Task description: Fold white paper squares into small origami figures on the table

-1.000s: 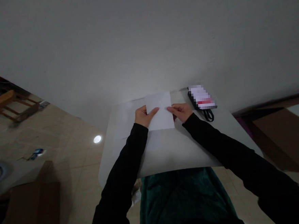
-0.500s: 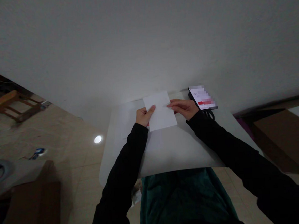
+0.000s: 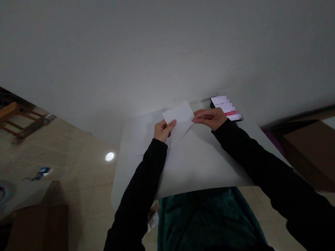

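Observation:
A folded sheet of white paper (image 3: 181, 116) is held up over the small white table (image 3: 205, 172). My left hand (image 3: 163, 130) grips its left side, thumb on the front and fingers behind. On the right, my right hand (image 3: 210, 118) pinches the paper's edge between thumb and fingertips. The lower right part of the sheet is bent, with an edge slanting down to the left from those fingertips. Another sheet of white paper (image 3: 137, 141) lies flat on the table, partly under my left forearm.
A phone (image 3: 225, 108) with a lit screen stands tilted at the table's back right, close behind my right hand. The wall (image 3: 162, 45) rises along the table's far edge. Cardboard boxes (image 3: 315, 153) are at the right, a wooden stool (image 3: 11, 113) at the far left.
My right hand has moved slightly right and pulled the paper's right edge, bending its lower right part. The sheet now shows smaller and tilted. My left hand keeps its grip.

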The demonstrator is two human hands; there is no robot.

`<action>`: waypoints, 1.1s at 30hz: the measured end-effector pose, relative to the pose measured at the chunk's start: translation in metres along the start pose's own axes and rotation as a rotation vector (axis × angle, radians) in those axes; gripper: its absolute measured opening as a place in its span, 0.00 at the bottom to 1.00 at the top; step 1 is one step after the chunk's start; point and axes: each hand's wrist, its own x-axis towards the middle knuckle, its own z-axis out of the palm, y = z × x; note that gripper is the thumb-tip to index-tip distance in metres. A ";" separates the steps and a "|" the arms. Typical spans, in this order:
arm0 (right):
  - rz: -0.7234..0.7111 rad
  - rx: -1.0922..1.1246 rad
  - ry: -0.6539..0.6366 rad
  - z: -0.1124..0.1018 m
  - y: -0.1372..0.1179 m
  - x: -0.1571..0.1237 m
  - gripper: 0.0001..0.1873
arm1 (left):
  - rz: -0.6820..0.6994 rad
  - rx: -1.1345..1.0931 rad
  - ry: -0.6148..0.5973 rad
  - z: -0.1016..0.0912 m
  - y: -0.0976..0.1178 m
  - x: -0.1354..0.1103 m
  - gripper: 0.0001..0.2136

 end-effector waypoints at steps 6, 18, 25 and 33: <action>0.090 0.079 -0.024 0.002 0.000 0.002 0.09 | 0.170 -0.027 -0.072 -0.006 0.008 0.001 0.39; 0.079 -0.082 0.217 0.001 -0.007 0.002 0.07 | 0.418 0.379 -0.254 0.004 0.021 -0.016 0.17; 0.026 -0.084 0.124 0.001 -0.009 0.001 0.05 | 0.472 0.224 -0.088 0.016 0.018 -0.020 0.16; 0.002 -0.113 0.131 0.005 -0.014 0.001 0.06 | 0.419 0.285 0.199 0.033 0.032 -0.038 0.07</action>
